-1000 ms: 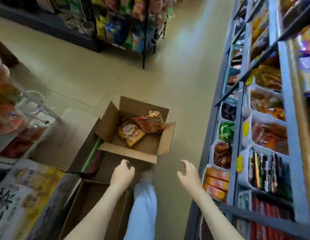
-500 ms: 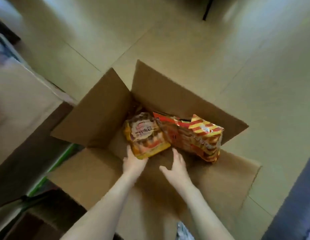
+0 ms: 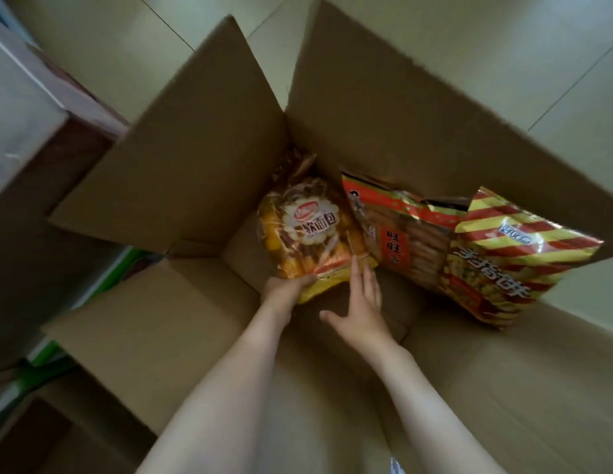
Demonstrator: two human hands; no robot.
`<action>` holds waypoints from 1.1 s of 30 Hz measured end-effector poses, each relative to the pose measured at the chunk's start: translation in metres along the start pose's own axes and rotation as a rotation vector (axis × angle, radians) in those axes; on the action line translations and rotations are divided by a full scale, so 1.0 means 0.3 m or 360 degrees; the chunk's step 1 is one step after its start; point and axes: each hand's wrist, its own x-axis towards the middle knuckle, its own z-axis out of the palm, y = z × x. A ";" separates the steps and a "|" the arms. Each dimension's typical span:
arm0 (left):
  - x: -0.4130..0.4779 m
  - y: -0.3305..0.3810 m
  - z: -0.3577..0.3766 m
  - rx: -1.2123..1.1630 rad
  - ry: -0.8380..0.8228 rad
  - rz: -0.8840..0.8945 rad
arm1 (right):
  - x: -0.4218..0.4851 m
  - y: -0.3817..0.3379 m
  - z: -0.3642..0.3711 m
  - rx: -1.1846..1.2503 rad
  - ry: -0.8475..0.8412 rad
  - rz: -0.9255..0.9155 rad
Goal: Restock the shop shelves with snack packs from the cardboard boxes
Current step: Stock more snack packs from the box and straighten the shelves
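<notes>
Left grip (image 3: 285, 291) pinches bread bag (image 3: 311, 230) bottom edge to lift it from box (image 3: 202, 138); right grip (image 3: 361, 304) spread flat beside it, likely steadying.

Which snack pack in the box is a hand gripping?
The yellow bread pack, leftmost of three; the left hand grips its near edge.

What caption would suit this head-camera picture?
Left hand grips a bread pack in a cardboard box; right hand open beside it.
</notes>
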 end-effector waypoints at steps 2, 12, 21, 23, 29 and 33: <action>-0.077 0.007 -0.014 -0.0025 -0.0004 0.0039 | -0.073 -0.040 -0.019 0.0004 0.0007 0.0026; -0.713 0.095 -0.323 -0.0144 -0.0114 0.0085 | -0.591 -0.334 -0.282 0.0188 0.0054 -0.0003; -1.663 0.379 -0.570 -0.0224 -0.0924 0.0655 | -1.374 -0.690 -0.718 0.1150 0.0494 -0.0085; -1.863 0.428 -0.575 -0.0152 -0.1146 0.0822 | -1.568 -0.742 -0.820 0.1343 0.0566 -0.0237; -2.379 0.439 -0.561 0.0164 -0.1709 0.1234 | -2.172 -0.816 -1.010 0.1473 0.0971 -0.0599; -2.668 0.331 -0.537 0.0520 -0.2022 0.1476 | -2.560 -0.783 -0.994 0.1487 0.1355 -0.0678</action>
